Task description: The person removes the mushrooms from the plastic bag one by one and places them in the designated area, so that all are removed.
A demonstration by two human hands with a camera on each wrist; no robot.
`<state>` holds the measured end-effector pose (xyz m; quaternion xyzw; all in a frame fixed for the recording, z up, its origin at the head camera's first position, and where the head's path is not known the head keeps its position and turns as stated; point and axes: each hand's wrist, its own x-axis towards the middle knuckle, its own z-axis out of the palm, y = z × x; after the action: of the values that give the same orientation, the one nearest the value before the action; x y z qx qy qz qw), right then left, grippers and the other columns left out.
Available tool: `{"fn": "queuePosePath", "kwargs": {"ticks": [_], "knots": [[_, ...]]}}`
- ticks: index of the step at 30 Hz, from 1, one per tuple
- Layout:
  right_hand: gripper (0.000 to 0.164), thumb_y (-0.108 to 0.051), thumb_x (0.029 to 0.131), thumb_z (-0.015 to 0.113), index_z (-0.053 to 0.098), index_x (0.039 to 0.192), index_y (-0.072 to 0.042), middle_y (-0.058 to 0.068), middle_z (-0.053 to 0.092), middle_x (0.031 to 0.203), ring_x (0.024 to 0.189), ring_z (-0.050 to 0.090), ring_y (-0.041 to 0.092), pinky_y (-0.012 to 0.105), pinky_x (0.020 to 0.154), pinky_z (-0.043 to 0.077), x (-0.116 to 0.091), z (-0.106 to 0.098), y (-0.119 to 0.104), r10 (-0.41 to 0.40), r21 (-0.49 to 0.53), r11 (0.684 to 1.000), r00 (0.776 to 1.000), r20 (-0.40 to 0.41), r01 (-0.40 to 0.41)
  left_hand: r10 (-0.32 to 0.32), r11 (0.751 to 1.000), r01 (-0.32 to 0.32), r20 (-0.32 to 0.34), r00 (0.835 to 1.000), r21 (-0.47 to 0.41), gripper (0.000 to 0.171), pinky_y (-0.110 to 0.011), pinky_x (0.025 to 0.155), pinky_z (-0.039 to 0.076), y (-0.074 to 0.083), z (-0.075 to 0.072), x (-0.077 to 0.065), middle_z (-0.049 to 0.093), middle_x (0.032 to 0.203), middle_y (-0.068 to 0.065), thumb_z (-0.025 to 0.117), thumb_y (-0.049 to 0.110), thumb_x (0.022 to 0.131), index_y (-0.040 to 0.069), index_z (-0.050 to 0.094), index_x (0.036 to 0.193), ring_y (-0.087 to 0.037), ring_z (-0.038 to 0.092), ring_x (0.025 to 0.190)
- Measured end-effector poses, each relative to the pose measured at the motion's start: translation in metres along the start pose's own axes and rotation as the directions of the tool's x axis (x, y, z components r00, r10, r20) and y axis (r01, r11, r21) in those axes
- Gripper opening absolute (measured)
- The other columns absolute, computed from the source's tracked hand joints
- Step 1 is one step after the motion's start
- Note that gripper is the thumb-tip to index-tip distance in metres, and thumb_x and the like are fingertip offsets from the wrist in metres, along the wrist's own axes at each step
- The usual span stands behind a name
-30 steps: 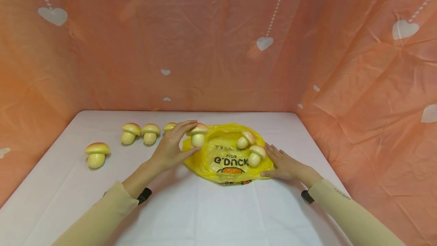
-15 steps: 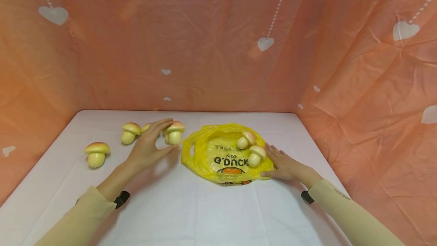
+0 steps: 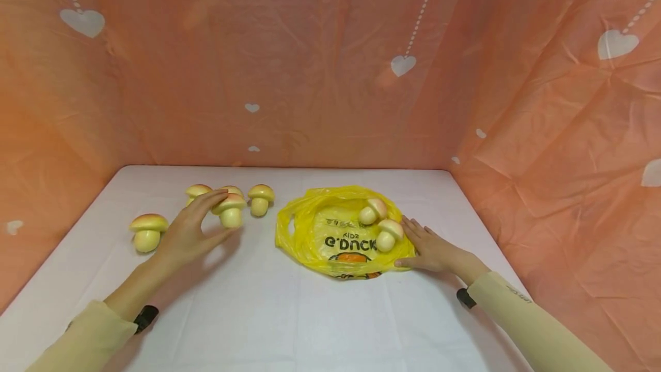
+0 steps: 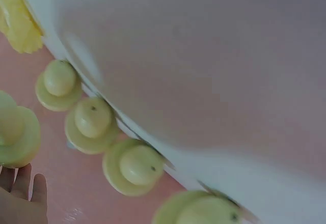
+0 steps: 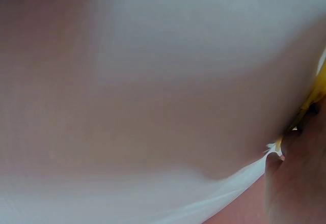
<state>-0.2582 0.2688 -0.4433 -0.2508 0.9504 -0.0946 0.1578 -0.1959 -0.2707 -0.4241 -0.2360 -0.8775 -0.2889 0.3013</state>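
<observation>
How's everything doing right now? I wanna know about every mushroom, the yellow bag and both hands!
Yellow bag: lying down, mouth open
Farther bag mushroom: tilted, inside the rim
Nearer bag mushroom: tilted, inside the rim
Held mushroom: gripped, cap up
Leftmost mushroom: upright
Left row mushroom: upright
Middle row mushroom: upright
Right row mushroom: upright
Left hand: gripping the held mushroom
Right hand: resting at the bag's edge

The white-covered table (image 3: 294,320) carries 4 mushrooms (image 3: 260,201) and a yellow plastic bag (image 3: 307,243).
</observation>
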Motion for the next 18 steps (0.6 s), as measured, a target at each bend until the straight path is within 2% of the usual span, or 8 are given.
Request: {"fn": "queuePosePath", "kwargs": {"ticks": [2, 5, 8, 13, 15, 18], "knots": [[0.112, -0.068, 0.094, 0.062, 0.012, 0.164, 0.003, 0.022, 0.007, 0.173, 0.158, 0.008, 0.045, 0.063, 0.126, 0.010, 0.000, 0.000, 0.000, 0.001, -0.005, 1.000, 1.000, 0.002, -0.001, 0.011, 1.000, -0.011, -0.009, 1.000, 0.002, 0.084, -0.020, 0.103, 0.039, -0.003, -0.006, -0.004, 0.062, 0.137, -0.016, 0.095, 0.001, 0.065, 0.001, 0.059, 0.141, -0.039, 0.060, 0.120], [0.112, -0.068, 0.094, 0.062, 0.012, 0.164, 0.003, 0.022, 0.008, 0.172, 0.158, 0.008, 0.045, 0.063, 0.126, 0.011, 0.000, 0.000, 0.000, 0.002, -0.008, 1.000, 1.000, 0.000, -0.002, 0.030, 0.999, -0.030, -0.016, 0.999, -0.014, 0.085, -0.010, 0.106, 0.032, -0.008, -0.014, -0.008, 0.062, 0.135, -0.019, 0.094, -0.004, 0.062, -0.002, 0.059, 0.139, -0.042, 0.060, 0.118], [0.111, -0.068, 0.094, 0.062, 0.013, 0.164, 0.003, 0.023, 0.008, 0.172, 0.158, 0.009, 0.045, 0.063, 0.126, 0.011, 0.000, 0.000, 0.001, 0.002, -0.008, 1.000, 1.000, -0.006, -0.002, 0.022, 1.000, -0.022, -0.016, 1.000, -0.008, 0.084, -0.005, 0.108, 0.025, -0.015, -0.021, -0.012, 0.062, 0.135, -0.019, 0.093, -0.004, 0.061, -0.001, 0.060, 0.138, -0.040, 0.058, 0.120], [0.111, -0.068, 0.094, 0.062, 0.013, 0.164, 0.003, 0.023, 0.008, 0.172, 0.157, 0.009, 0.046, 0.063, 0.125, 0.012, 0.001, 0.001, 0.002, -0.007, -0.008, 1.000, 1.000, -0.010, 0.007, -0.011, 0.999, 0.011, 0.009, 1.000, 0.039, 0.081, -0.004, 0.108, 0.023, -0.027, -0.031, -0.021, 0.062, 0.135, -0.019, 0.094, 0.001, 0.063, 0.001, 0.061, 0.137, -0.020, 0.055, 0.130], [0.111, -0.068, 0.094, 0.062, 0.013, 0.164, 0.003, 0.023, 0.008, 0.172, 0.157, 0.008, 0.046, 0.063, 0.125, 0.012, 0.001, 0.001, 0.002, -0.008, -0.006, 1.000, 1.000, -0.009, 0.008, -0.033, 0.998, 0.031, 0.033, 0.999, 0.054, 0.080, -0.008, 0.106, 0.029, -0.031, -0.034, -0.024, 0.062, 0.136, -0.017, 0.094, 0.003, 0.065, 0.003, 0.061, 0.138, -0.015, 0.055, 0.128], [0.111, -0.068, 0.094, 0.062, 0.013, 0.164, 0.003, 0.023, 0.008, 0.172, 0.157, 0.009, 0.046, 0.064, 0.125, 0.012, 0.001, 0.001, 0.002, -0.006, -0.004, 1.000, 1.000, -0.008, 0.006, -0.060, 0.994, 0.054, 0.062, 0.996, 0.100, 0.078, -0.025, 0.097, 0.044, -0.035, -0.041, -0.025, 0.064, 0.134, -0.012, 0.096, 0.008, 0.066, 0.005, 0.062, 0.137, -0.023, 0.060, 0.119]]}}
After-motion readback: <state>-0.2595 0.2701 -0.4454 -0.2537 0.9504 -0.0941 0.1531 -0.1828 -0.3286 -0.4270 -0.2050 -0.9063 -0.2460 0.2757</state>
